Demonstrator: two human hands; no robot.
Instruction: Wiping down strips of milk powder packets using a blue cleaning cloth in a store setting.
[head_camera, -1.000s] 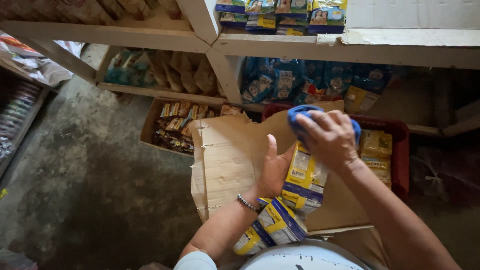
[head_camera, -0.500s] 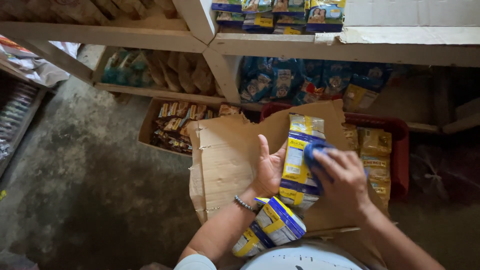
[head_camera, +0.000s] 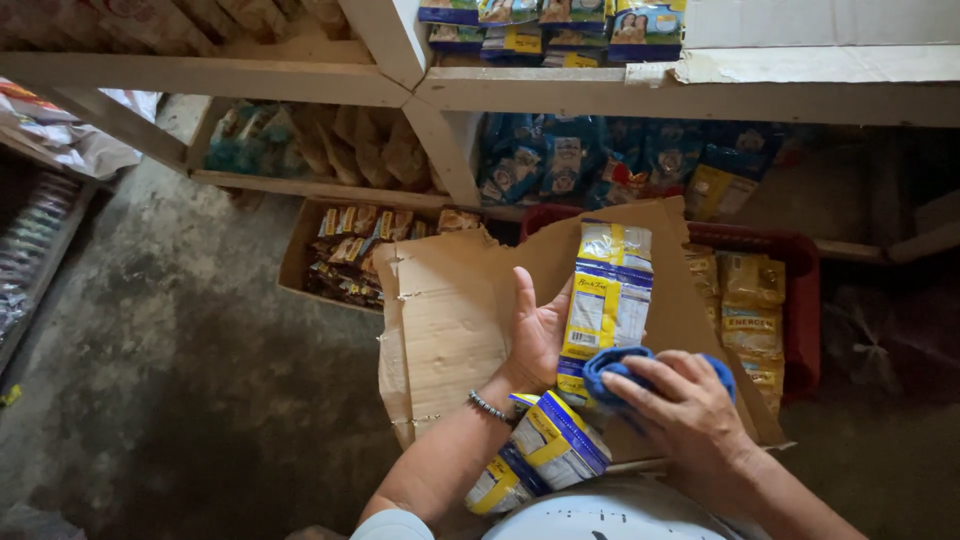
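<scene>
- The left hand (head_camera: 537, 335) holds a yellow-and-blue sachet strip (head_camera: 607, 300) upright from behind, palm open against its back, thumb raised and apart from the other fingers, which are hidden behind the strip.
- The right hand (head_camera: 690, 410) presses a blue cloth (head_camera: 610, 372) against the lower end of the strip; its fingers lie close together, curled over the bunched cloth and gripping it.
- The strip stands in front of a torn brown cardboard sheet (head_camera: 450, 330), near the sheet's right half, its top reaching almost to the sheet's upper edge.
- A beaded bracelet (head_camera: 490, 407) circles the left wrist.
- Below the left forearm, more yellow-and-blue packets (head_camera: 545, 450) lie at the bottom edge of the cardboard sheet (whether they join the held strip I cannot tell).
- A white rounded object (head_camera: 610, 515) shows at the bottom edge of the view, just under the packets.
- Behind the cardboard's right edge a red crate (head_camera: 800, 300) holds yellow packets (head_camera: 750, 310).
- To the left of the cardboard an open carton (head_camera: 300, 250) on the concrete floor (head_camera: 170, 400) holds small brown packets.
- White wooden shelves (head_camera: 560, 92) run above, with blue bagged goods (head_camera: 560, 160) beneath the right-hand board.
</scene>
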